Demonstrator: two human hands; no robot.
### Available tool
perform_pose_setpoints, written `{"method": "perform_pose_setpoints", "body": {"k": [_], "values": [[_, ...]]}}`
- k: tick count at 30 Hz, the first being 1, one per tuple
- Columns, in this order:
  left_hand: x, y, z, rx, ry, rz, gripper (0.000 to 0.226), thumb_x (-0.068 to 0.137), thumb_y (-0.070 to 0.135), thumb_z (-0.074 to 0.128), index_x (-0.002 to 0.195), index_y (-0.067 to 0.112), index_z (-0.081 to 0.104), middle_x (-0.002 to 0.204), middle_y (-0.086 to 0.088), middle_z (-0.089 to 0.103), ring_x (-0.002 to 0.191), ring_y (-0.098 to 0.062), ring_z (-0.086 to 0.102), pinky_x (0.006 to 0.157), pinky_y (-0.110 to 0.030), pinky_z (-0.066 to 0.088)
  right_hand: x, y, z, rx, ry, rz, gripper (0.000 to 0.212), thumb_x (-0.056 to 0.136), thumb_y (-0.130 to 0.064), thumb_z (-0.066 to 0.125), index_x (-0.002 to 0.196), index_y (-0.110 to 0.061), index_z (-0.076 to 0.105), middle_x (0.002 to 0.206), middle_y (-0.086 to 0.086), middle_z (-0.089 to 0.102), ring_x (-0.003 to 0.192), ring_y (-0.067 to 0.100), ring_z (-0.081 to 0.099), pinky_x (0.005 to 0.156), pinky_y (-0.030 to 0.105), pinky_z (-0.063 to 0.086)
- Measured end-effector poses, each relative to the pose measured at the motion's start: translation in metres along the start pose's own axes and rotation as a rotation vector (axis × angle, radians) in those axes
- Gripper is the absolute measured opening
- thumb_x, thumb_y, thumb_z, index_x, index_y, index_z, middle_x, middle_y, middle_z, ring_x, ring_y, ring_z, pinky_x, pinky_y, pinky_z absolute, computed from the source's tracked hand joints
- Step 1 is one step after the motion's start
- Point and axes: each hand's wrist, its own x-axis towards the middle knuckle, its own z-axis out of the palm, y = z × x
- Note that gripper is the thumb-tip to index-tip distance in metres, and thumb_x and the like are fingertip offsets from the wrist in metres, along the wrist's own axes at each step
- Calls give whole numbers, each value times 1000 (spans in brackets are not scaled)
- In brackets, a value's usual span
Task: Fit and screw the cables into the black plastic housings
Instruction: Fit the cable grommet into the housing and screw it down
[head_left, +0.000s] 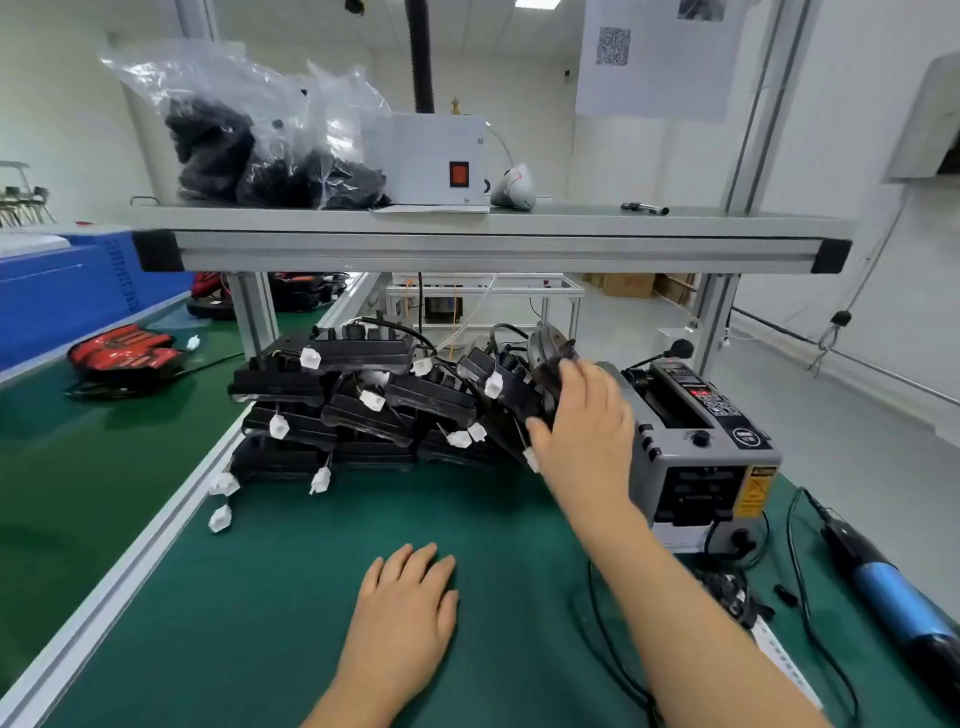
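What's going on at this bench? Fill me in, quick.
A person is working at a green bench. The right hand grips a black housing at the right end of a pile of housings with white plugs. The left hand rests flat on the bench. The blue screwdriver lies untouched at the right.

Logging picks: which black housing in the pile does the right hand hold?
The tilted housing at the pile's right end, beside the grey tape dispenser. The right hand grips it; the other housings lie flat, stacked to its left.
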Motion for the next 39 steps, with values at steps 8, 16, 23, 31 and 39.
{"method": "perform_pose_setpoints", "body": {"k": [8,16,23,31,39], "values": [[0,0,-1,-43,-12,11,41,52,42,88,89,33,75,98,11,72,92,-14,70,76,-37,57,74,19,11,-305,-301,125,65,75,-56,66,124,-17,46,127,7,57,127,28,42,110,56,20],[5,-11,10,-175,-132,-89,43,98,49,29,139,38,37,150,19,27,142,-6,13,118,-30,4,69,8,-10,-101,-142,43,58,76,-51,65,121,-17,50,116,3,57,109,23,54,109,52,25],[12,-26,-25,-934,-44,-420,22,97,22,50,115,23,62,116,11,60,109,-4,53,91,-15,35,3,-35,-61,-21,-107,-192,60,72,-54,69,120,-23,51,109,-1,56,107,20,53,112,51,24],[-14,-45,-59,-1340,44,-620,15,96,24,52,101,23,66,101,-3,68,87,-19,68,73,-28,55,-117,-58,-70,-7,-158,-392,59,55,-45,77,107,-21,61,92,0,56,84,25,60,105,54,36],[-41,-25,-75,-1309,-194,-551,23,91,42,54,103,29,68,96,13,73,86,-8,69,68,-24,55,-178,-54,-41,2,-265,-505,65,43,-47,77,103,-25,66,87,-2,57,80,21,62,101,44,31]]}}
